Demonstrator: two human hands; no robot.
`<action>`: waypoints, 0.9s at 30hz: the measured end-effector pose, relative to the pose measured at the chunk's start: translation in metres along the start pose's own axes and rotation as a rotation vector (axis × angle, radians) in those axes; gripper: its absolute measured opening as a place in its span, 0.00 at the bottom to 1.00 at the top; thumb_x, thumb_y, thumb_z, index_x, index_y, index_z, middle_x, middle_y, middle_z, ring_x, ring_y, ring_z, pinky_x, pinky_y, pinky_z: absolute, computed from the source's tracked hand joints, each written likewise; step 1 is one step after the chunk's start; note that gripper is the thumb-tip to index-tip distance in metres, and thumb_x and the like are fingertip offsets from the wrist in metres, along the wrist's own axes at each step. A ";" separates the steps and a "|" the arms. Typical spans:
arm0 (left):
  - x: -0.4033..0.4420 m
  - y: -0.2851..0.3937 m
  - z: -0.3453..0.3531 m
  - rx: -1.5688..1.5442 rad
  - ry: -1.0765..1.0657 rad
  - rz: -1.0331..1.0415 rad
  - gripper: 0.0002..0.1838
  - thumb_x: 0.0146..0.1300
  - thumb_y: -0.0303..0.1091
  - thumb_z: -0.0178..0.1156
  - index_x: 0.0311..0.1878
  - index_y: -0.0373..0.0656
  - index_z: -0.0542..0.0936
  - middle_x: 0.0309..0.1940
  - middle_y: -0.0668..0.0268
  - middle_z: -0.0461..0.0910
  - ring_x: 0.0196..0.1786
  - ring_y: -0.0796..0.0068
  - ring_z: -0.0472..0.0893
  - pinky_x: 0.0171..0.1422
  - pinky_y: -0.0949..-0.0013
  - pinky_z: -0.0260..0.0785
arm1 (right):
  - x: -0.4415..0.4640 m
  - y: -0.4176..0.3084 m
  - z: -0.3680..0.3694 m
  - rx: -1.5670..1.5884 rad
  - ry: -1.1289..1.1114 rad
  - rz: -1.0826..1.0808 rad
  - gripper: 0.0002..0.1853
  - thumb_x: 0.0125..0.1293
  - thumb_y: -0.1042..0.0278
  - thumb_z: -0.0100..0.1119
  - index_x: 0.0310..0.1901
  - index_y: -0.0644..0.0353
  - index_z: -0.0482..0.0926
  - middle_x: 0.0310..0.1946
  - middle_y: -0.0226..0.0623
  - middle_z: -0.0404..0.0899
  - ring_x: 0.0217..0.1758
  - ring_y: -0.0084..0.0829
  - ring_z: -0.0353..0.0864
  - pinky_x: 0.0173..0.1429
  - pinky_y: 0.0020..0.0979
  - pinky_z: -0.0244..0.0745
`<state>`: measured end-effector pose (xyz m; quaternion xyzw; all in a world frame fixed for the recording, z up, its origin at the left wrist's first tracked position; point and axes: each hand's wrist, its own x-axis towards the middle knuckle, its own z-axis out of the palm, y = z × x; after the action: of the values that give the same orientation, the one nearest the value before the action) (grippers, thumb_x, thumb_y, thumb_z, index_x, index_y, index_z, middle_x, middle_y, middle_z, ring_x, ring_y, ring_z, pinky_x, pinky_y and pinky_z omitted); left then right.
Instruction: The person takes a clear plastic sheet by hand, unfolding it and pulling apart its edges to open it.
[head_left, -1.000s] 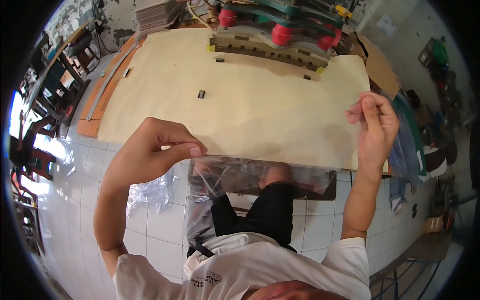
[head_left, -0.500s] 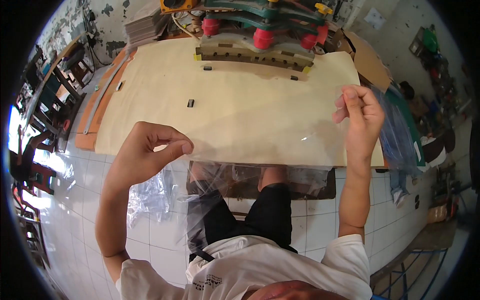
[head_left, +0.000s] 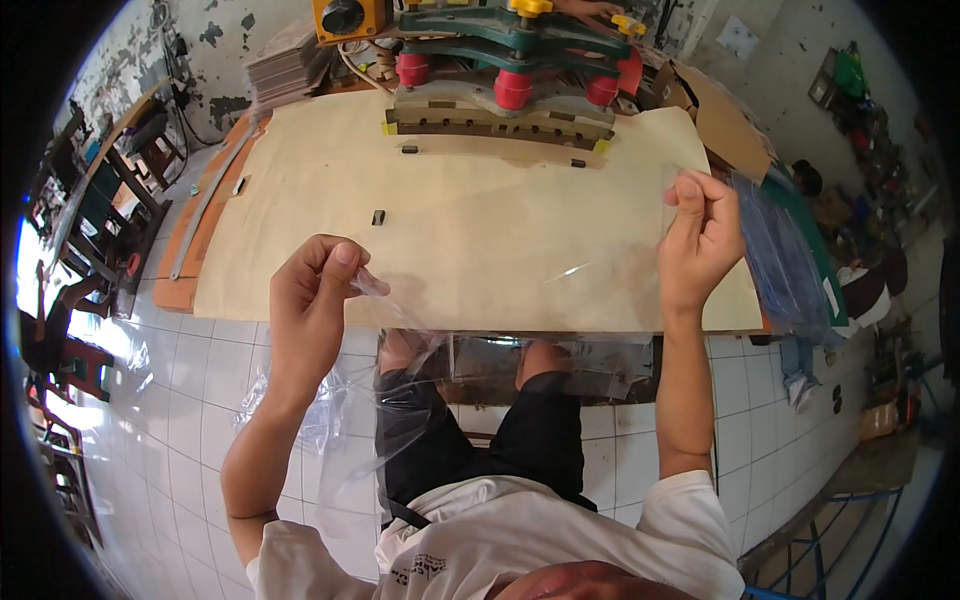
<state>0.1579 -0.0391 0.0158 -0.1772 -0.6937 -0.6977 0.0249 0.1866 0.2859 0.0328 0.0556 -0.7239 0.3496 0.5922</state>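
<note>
A clear plastic sheet (head_left: pixel 560 275) is stretched between my two hands above the cream paper (head_left: pixel 290 200) on the table. My left hand (head_left: pixel 335 285) pinches a bunched corner of it between thumb and fingers. At the right, my right hand (head_left: pixel 700 225) is closed on the sheet's upper right edge. The plastic's lower part hangs past the table's front edge, over my legs. Beyond the sheet, a small dark block (head_left: pixel 378 217) lies on the paper, with two more near the machine.
A green machine with red cylinders (head_left: pixel 512 90) stands at the back, a metal bar under it. A steel ruler (head_left: pixel 208 210) lies at the left edge. Folded clear plastic (head_left: pixel 785 265) and an open cardboard box (head_left: pixel 730 130) are at the right. Part of another person's arm shows behind the machine.
My left hand has turned upright and moved slightly right, gathering the plastic at its fingertips. My right hand has shifted left in view. The view has tilted up a little, showing more of the machine.
</note>
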 end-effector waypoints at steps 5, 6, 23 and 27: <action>0.000 -0.003 0.004 0.143 0.105 0.078 0.12 0.74 0.32 0.53 0.37 0.33 0.76 0.26 0.67 0.76 0.28 0.79 0.78 0.32 0.76 0.70 | -0.004 -0.006 0.002 0.010 0.031 0.059 0.07 0.69 0.70 0.59 0.38 0.66 0.79 0.28 0.34 0.82 0.29 0.22 0.80 0.35 0.21 0.73; -0.001 -0.002 0.008 0.316 0.177 0.161 0.10 0.73 0.30 0.53 0.37 0.34 0.76 0.25 0.67 0.75 0.26 0.80 0.76 0.31 0.76 0.68 | -0.006 -0.006 0.002 0.010 0.033 0.059 0.07 0.69 0.70 0.59 0.38 0.66 0.79 0.28 0.34 0.82 0.29 0.22 0.80 0.35 0.21 0.73; 0.016 -0.001 0.005 0.255 0.073 0.018 0.11 0.73 0.31 0.52 0.37 0.33 0.78 0.22 0.70 0.74 0.21 0.86 0.71 0.27 0.79 0.65 | -0.015 0.006 -0.001 -0.085 0.001 0.311 0.10 0.70 0.65 0.59 0.38 0.65 0.81 0.26 0.31 0.80 0.30 0.18 0.77 0.35 0.20 0.69; 0.021 -0.008 -0.005 0.144 -0.025 -0.015 0.14 0.72 0.35 0.56 0.35 0.33 0.79 0.22 0.69 0.75 0.23 0.85 0.72 0.28 0.78 0.65 | -0.015 0.009 -0.003 -0.009 0.008 0.423 0.11 0.70 0.65 0.59 0.38 0.66 0.80 0.25 0.29 0.78 0.30 0.17 0.75 0.37 0.20 0.69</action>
<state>0.1351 -0.0389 0.0139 -0.1784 -0.7438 -0.6437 0.0234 0.1888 0.2895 0.0152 -0.1016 -0.7184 0.4633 0.5088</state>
